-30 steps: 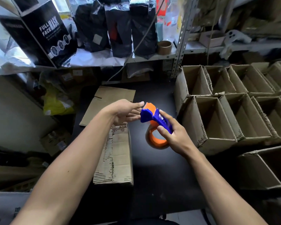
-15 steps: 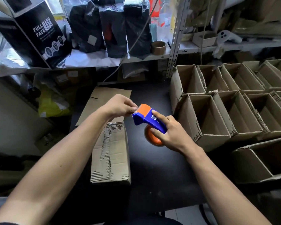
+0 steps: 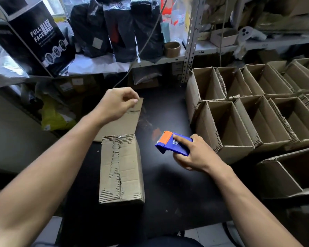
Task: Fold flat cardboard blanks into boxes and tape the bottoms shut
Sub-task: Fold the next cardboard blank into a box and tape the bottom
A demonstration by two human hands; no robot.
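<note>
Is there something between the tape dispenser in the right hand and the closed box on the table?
Nothing visible: only bare black table separates the tape dispenser, gripped by the right hand, from the closed box to its left.
</note>
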